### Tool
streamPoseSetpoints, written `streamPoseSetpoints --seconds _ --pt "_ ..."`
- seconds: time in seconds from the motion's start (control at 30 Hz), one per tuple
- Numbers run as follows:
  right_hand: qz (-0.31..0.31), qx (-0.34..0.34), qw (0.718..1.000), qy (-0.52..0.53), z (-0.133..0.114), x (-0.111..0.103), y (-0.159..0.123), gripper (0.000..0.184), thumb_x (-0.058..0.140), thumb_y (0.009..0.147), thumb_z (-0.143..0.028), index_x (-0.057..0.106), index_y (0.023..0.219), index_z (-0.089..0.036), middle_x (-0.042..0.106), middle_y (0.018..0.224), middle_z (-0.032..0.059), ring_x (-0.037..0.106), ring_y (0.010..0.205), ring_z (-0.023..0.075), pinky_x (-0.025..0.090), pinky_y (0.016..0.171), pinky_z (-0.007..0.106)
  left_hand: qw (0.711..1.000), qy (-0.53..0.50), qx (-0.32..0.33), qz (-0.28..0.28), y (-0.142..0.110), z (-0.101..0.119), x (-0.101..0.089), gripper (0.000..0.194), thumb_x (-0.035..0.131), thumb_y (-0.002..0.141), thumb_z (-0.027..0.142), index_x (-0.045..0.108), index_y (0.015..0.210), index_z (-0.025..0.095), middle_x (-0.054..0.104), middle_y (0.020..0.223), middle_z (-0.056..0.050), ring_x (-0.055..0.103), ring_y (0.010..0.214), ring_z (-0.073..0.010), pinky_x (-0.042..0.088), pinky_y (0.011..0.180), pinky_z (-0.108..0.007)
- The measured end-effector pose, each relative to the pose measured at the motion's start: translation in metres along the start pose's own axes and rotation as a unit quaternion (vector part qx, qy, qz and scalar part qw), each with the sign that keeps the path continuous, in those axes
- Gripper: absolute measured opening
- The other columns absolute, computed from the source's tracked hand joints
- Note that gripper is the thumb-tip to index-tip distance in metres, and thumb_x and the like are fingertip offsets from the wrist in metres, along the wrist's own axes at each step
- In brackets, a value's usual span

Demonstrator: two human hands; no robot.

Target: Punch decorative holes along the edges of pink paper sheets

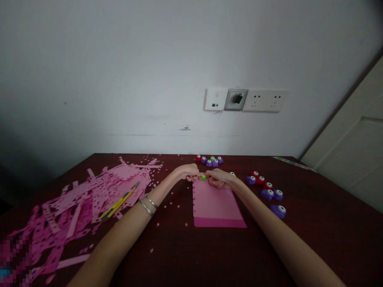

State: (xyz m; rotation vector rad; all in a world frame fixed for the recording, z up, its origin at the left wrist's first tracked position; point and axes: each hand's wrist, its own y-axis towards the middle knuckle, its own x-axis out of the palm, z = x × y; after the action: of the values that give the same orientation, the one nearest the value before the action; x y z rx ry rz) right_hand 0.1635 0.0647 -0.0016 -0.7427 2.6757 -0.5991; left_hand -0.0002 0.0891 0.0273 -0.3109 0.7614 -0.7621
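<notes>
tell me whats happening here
A person has the left hand and right hand on either side of a small green gadget at the far edge of a light pink sheet, lying over a darker pink one. Small marks line the light sheet's left edge. Pink scraps and a yellow cutter lie to the left; similar purple, red and green gadgets sit beyond and to the right.

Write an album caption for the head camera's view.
Left hand and right hand at a green paper punch on the far edge of pink sheets, punched pink strips heaped to the left.
</notes>
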Motion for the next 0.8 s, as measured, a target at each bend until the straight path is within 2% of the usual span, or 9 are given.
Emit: streamPoseSetpoints --seconds 0.13,0.3,0.6,0.8 --pt "-0.033 0.011 0.999 -0.008 0.0027 -0.003 0.0036 0.043 0.032 0.085 -0.031 0.032 0.043 -0.019 0.024 0.031 -0.0087 0.012 0.026 0.0011 0.008 0.025 0.013 1.0 0.009 -0.026 -0.005 0.0078 0.0064 -0.0022 0.022 0.048 0.076 0.02 0.043 0.056 0.014 0.034 0.04 0.006 0.023 0.032 -0.0025 0.015 0.033 -0.016" --pt "-0.021 0.008 1.0 0.001 0.0048 -0.0041 0.0051 0.042 0.035 0.083 -0.031 0.034 0.044 -0.018 0.027 0.032 -0.0082 0.014 0.025 0.0007 0.008 0.025 0.012 0.999 0.019 -0.041 -0.026 0.0103 0.0108 -0.0057 0.023 0.049 0.075 0.019 0.04 0.054 0.015 0.033 0.04 0.007 0.022 0.032 -0.0027 0.015 0.032 -0.015" --pt "-0.054 0.013 0.998 0.004 0.0075 -0.0076 0.008 0.044 0.033 0.086 -0.035 0.036 0.046 -0.018 0.026 0.031 -0.0084 0.014 0.025 0.0015 0.01 0.025 0.012 0.997 0.013 -0.027 -0.068 0.0095 0.0093 -0.0072 0.023 0.051 0.073 0.024 0.04 0.054 0.016 0.03 0.038 0.007 0.019 0.033 -0.0034 0.014 0.032 -0.015" --pt "-0.05 0.003 0.999 0.001 0.0072 -0.0073 0.006 0.045 0.032 0.087 -0.032 0.035 0.044 -0.017 0.026 0.031 -0.0084 0.014 0.025 0.001 0.008 0.025 0.013 0.998 0.006 -0.015 -0.061 0.0112 0.0054 -0.0103 0.024 0.055 0.07 0.024 0.042 0.052 0.015 0.031 0.038 0.007 0.019 0.033 -0.0029 0.013 0.034 -0.016"
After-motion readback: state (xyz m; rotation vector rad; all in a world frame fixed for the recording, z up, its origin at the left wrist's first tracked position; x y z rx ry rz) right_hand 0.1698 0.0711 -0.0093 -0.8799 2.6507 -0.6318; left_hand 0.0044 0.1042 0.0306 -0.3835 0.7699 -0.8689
